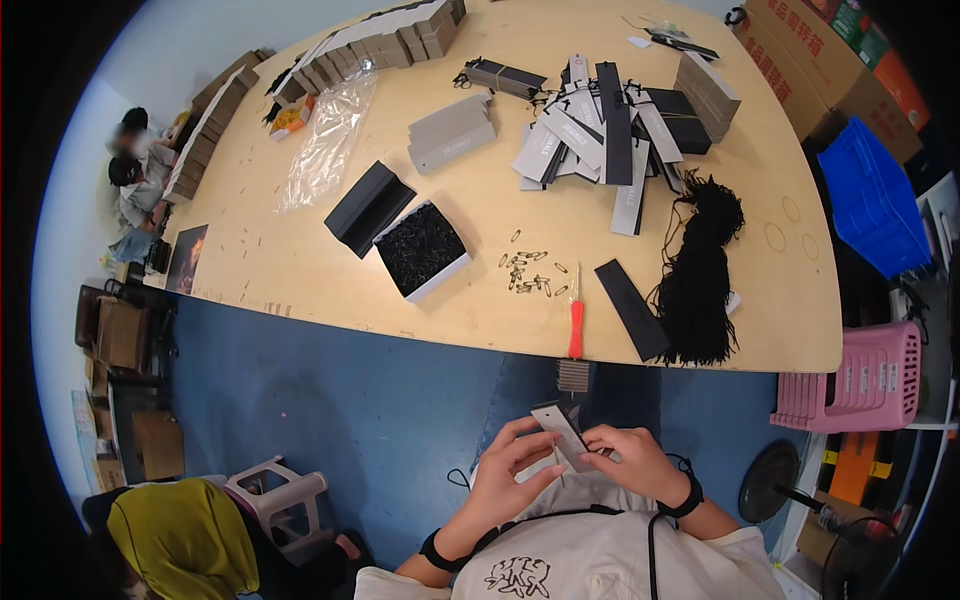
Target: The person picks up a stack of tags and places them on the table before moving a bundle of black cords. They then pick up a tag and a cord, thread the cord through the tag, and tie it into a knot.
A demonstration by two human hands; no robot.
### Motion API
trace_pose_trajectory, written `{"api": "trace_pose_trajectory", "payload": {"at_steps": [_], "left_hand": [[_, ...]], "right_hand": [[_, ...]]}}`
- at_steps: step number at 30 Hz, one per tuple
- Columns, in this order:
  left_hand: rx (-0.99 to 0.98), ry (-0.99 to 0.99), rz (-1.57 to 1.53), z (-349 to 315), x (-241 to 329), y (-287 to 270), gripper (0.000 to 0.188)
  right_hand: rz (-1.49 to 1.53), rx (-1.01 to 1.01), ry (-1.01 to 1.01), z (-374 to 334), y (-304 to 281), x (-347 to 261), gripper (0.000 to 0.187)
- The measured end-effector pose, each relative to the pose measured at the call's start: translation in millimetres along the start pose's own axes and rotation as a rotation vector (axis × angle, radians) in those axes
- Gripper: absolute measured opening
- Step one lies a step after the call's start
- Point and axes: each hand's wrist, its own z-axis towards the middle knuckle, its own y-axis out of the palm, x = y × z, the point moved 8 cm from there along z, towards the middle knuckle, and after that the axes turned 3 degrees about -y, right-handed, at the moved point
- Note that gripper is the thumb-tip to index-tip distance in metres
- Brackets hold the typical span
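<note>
Over my lap, just below the table's front edge, I hold a small grey-and-black hang tag [565, 440] tilted between both hands. My left hand [512, 472] has its fingers bent against the tag's left side, with a thin strand near the fingertips that I cannot make out. My right hand [637, 468] pinches the tag's lower right side. Close by on the table lie a red-handled awl [576, 325], several small metal safety pins [525, 275], a single black tag [632, 310] and a thick bundle of black cords [700, 275].
A heap of corded tags [590, 140] lies farther back, beside stacked grey cards [708, 95]. A white box of black strings [420, 250] stands left of the pins, by its black lid [368, 208]. Blue and pink crates stand right; another person sits lower left near a stool [285, 500].
</note>
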Motion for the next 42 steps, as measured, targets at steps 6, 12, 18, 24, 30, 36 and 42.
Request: {"api": "trace_pose_trajectory", "payload": {"at_steps": [6, 12, 18, 24, 30, 36, 42], "left_hand": [[-0.062, 0.017, 0.166, 9, -2, 3, 0.04], [-0.083, 0.102, 0.299, 25, 6, 6, 0.04], [-0.055, 0.168, 0.323, 33, 14, 7, 0.039], [0.005, 0.233, 0.369, 39, 22, 3, 0.037], [0.015, 0.273, 0.447, 39, 22, 1, 0.037], [0.029, 0.333, 0.453, 40, 27, -1, 0.037], [0.049, 0.329, 0.451, 41, 26, -2, 0.038]], "right_hand": [[-0.208, -0.011, -0.105, 6, -2, 4, 0.014], [-0.242, 0.035, -0.263, 9, 2, 24, 0.013], [-0.191, 0.058, -0.267, 15, 3, 34, 0.008], [-0.155, 0.045, -0.252, 24, 6, 41, 0.009], [-0.256, 0.089, -0.298, 31, 9, 42, 0.01], [-0.33, 0.183, -0.353, 33, 8, 27, 0.011], [-0.482, 0.183, -0.44, 34, 11, 23, 0.014]]}}
